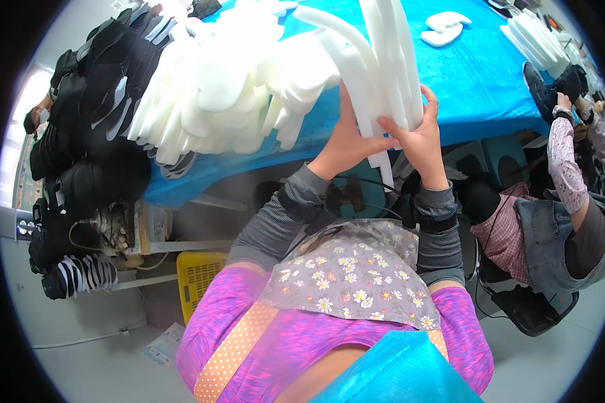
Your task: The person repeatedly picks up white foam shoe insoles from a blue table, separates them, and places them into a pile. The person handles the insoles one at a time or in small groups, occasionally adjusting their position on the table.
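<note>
Upright between my two hands stands a bundle of long, curved white foam pieces (398,64), shaped like insoles. My left hand (346,142) grips the bundle's left side near its lower end, thumb across the front and fingers partly hidden behind. On the other side my right hand (421,142) is closed round it, its thumb pressed on the near face. A few strips hang lower than the rest, below my hands. Just left of them, a big heap of similar white foam pieces (228,77) lies along the edge of the blue-covered table (474,87).
Tall stacks of black shoe parts (94,101) rise at the left. Two loose foam pieces (444,30) lie farther back, with another foam row (534,40) at the far right. A co-worker (551,221) handles a dark shoe there. A yellow crate (198,282) stands below the table.
</note>
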Tool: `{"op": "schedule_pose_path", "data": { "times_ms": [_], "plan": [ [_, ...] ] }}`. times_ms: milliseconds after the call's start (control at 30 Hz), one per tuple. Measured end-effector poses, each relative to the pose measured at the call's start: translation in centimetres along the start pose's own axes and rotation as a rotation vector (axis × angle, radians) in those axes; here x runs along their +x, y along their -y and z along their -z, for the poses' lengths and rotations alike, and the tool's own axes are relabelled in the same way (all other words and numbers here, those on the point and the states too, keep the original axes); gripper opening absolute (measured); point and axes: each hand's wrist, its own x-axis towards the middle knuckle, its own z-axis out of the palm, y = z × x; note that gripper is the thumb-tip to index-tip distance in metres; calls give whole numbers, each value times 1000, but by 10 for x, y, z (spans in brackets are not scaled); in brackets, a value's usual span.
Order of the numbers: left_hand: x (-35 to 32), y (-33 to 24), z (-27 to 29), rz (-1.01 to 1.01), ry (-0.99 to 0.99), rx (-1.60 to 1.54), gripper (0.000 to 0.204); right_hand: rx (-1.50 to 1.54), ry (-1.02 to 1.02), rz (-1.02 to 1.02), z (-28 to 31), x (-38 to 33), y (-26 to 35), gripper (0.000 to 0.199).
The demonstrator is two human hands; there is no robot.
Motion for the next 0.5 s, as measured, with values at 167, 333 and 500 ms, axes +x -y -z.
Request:
{"op": "schedule_pose_path", "data": {
  "times_ms": [167, 333, 500],
  "plan": [
    [-2, -10, 4, 111, 70, -51, 120, -363, -39, 252, -1, -3, 3, 94],
    [-6, -17, 18, 204, 175, -39, 110, -287, 35, 97, 6, 0, -2, 88],
    [-10, -17, 23, 204, 117, -149, 88, -89, 86, 59, 33, 7, -16, 62]
  ]
}}
